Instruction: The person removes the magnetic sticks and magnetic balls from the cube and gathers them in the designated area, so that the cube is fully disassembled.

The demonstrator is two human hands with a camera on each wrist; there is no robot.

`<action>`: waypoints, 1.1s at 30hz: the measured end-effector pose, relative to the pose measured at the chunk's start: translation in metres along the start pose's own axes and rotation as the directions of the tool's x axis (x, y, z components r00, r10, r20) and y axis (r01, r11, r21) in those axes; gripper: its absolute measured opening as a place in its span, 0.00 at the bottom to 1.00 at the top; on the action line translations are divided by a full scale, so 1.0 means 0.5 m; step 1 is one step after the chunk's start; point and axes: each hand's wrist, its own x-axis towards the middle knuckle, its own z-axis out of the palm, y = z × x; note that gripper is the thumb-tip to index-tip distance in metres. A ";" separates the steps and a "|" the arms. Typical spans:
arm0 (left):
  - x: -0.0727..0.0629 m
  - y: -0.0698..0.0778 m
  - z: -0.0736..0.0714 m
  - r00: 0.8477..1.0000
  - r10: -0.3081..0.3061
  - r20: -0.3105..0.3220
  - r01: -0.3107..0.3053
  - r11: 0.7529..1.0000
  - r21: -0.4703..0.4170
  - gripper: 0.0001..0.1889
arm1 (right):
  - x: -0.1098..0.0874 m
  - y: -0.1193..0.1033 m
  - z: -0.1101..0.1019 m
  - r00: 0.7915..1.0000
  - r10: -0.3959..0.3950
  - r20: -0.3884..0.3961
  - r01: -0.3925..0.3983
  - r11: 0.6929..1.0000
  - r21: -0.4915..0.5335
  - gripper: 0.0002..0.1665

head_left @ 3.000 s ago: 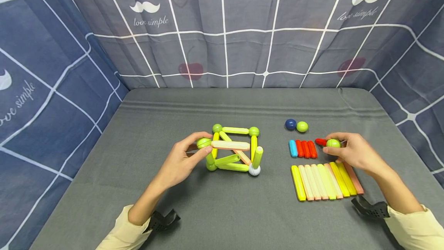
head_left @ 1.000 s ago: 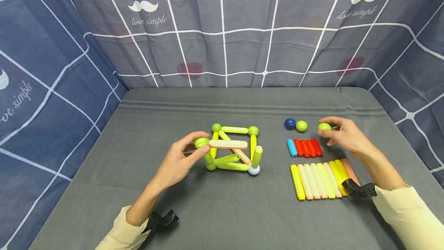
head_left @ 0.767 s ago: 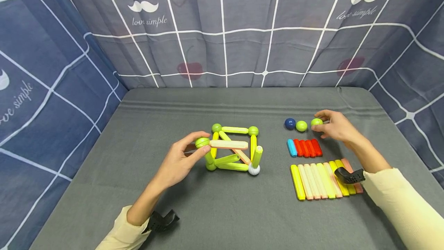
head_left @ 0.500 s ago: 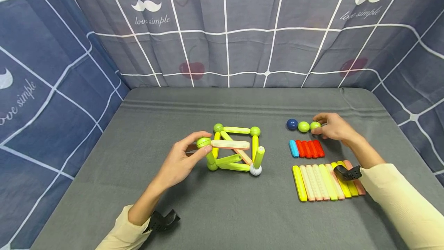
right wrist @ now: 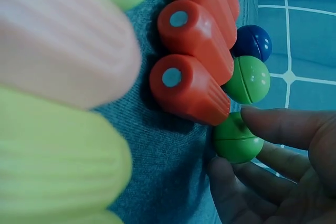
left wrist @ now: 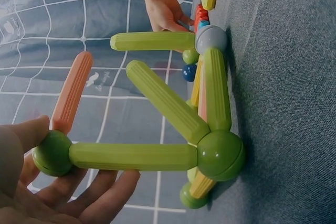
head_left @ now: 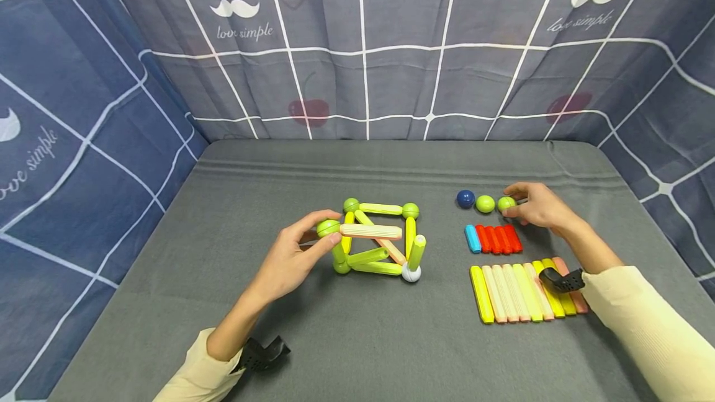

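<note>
My left hand (head_left: pixel 293 256) holds a green ball (head_left: pixel 328 228) between thumb and fingers. This ball tops an upright green magnetic rod (left wrist: pixel 134 156) at the near left corner of a rod-and-ball frame. A pale pink rod (head_left: pixel 371 232) sticks out sideways from it. The frame's base has green balls and one white ball (head_left: pixel 411 272) at its corners, with a short green rod (head_left: pixel 416 252) standing on the white one. My right hand (head_left: pixel 539 205) pinches another green ball (right wrist: pixel 239 139) low at the cloth, at the right end of a row of balls.
Beside it lie a loose green ball (head_left: pixel 485 204) and a dark blue ball (head_left: pixel 465 199). Closer to me is a row of short red rods (head_left: pixel 499 239) with one light blue rod (head_left: pixel 473 239). Long yellow and pink rods (head_left: pixel 519 292) lie side by side in front.
My right hand has let go of a short red rod, now in the red row, and carried the green ball back and left to the ball row. The left hand stays on its ball.
</note>
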 end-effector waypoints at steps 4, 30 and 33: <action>-0.001 0.000 0.000 1.000 0.003 -0.004 -0.003 1.000 0.003 0.16 | -0.005 0.000 0.001 1.000 -0.001 -0.015 0.001 1.000 0.005 0.33; -0.001 0.000 -0.001 1.000 0.000 -0.003 0.000 1.000 -0.015 0.16 | -0.122 -0.188 0.110 0.963 -0.266 -0.043 0.269 0.947 0.177 0.22; 0.000 0.000 -0.001 1.000 0.005 -0.004 -0.005 1.000 -0.013 0.17 | -0.132 -0.205 0.144 0.960 -0.279 0.037 0.260 0.930 0.261 0.23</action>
